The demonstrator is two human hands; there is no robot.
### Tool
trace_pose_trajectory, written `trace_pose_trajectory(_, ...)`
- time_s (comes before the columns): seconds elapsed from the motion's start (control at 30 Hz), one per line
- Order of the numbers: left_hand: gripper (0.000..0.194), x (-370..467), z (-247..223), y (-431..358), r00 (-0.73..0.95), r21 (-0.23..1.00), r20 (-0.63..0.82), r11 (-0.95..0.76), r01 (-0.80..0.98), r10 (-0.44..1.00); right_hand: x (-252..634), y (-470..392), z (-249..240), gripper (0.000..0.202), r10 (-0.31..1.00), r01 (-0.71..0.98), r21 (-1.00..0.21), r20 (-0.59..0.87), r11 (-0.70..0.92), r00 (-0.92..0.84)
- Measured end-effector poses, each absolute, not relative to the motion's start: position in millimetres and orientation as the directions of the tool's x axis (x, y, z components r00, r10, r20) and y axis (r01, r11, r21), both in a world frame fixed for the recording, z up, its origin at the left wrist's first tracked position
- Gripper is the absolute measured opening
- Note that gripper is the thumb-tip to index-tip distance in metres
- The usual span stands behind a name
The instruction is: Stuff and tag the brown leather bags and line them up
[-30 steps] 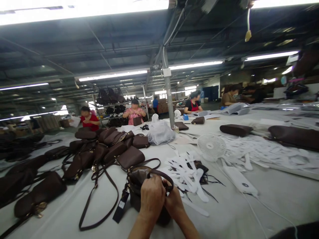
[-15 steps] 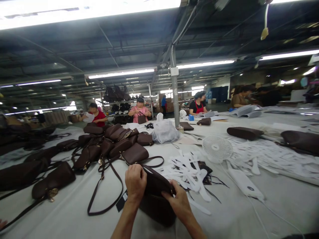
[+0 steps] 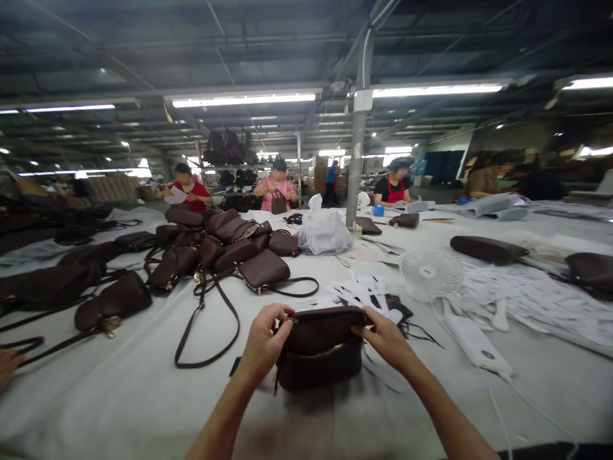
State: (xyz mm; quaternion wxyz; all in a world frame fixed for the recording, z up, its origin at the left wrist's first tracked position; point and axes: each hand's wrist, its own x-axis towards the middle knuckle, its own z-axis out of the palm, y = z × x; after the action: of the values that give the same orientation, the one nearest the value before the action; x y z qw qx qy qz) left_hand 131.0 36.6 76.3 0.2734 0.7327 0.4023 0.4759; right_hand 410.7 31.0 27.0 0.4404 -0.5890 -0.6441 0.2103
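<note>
A dark brown handbag is held upright just above the table, with a zip running across its front. My left hand pinches its upper left corner, beside a small metal fitting. At the upper right corner, my right hand grips the bag between thumb and fingers. Behind it lie white paper strips and a black packet with thin cords, partly hidden by the bag. Another brown bag with a long strap rests farther back on the table.
Brown bags are heaped at the back left, near a white plastic bag. A small white fan lies to the right, beside a pile of white strips. Several people work beyond; another person's hand shows at the left edge.
The handbag has turned from slanted to facing me squarely, its front zip now showing. My hands have moved apart to its two upper corners. The head view has tilted down.
</note>
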Motion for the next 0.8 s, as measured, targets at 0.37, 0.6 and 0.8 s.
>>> trace_pose_trajectory(0.37, 0.026, 93, 53, 44, 0.587, 0.971, 0.227, -0.137, -0.194, 0.777, 330, -15, 50, 0.03, 0.885, 0.517, -0.774, 0.46, 0.364, 0.065)
trace_pose_trajectory(0.6, 0.054, 108, 33, 44, 0.62, 0.959, 0.278, -0.251, -0.133, 0.734, 305, -21, 56, 0.029, 0.96, 0.367, -0.899, 0.275, 0.241, 0.045)
trace_pose_trajectory(0.8, 0.061, 127, 17, 35, 0.603, 0.9, 0.418, -0.399, -0.174, 0.68, 305, -21, 56, 0.023, 0.983, 0.221, -0.963, 0.17, 0.152, 0.064)
